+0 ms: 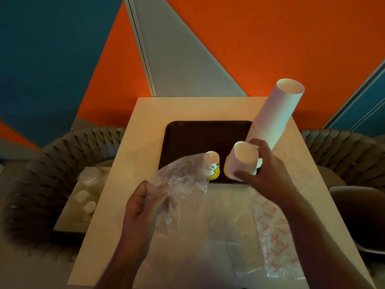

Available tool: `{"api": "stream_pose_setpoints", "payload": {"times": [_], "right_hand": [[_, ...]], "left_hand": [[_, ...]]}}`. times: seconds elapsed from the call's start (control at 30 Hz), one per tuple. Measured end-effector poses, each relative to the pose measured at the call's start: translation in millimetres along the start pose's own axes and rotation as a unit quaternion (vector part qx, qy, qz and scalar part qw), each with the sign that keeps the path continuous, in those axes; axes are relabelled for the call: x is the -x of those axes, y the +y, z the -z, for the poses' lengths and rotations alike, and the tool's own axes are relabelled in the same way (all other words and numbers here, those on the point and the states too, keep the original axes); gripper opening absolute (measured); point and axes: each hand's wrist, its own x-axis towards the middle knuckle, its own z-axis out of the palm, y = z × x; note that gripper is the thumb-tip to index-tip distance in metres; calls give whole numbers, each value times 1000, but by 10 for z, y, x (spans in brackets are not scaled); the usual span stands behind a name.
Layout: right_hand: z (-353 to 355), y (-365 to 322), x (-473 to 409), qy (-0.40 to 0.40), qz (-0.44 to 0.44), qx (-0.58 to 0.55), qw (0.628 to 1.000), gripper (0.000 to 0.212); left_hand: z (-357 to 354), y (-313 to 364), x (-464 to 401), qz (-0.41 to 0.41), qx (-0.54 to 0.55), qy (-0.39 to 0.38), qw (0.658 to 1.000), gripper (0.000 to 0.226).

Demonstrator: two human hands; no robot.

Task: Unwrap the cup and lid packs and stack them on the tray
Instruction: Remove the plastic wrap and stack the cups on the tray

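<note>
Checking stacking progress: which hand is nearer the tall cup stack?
Right. The right hand sits just below the tall cup stack; the left hand is farther away, gripping the plastic wrap.

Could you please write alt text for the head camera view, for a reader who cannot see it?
A person's right hand grips a short stack of paper cups on a dark tray, while the left hand holds a crumpled clear plastic wrapper. A tall stack of white cups leans at the tray's right edge, on a pale table.
</note>
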Motion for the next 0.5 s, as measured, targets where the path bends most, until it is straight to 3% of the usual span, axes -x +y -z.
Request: {"api": "stream_pose_setpoints", "payload": {"times": [0.13, 0.4, 0.5], "right_hand": [[85, 35, -273, 7, 5, 51, 999, 78], [62, 93, -614, -52, 39, 160, 985, 74], [12, 141, -672, -63, 12, 180, 982, 71]], "left_hand": [[-20, -5, 38, 1, -4, -10, 1000, 34], [23, -28, 48, 2, -36, 9, 999, 16], [40, -24, 49, 3, -45, 10, 999, 12]]}}
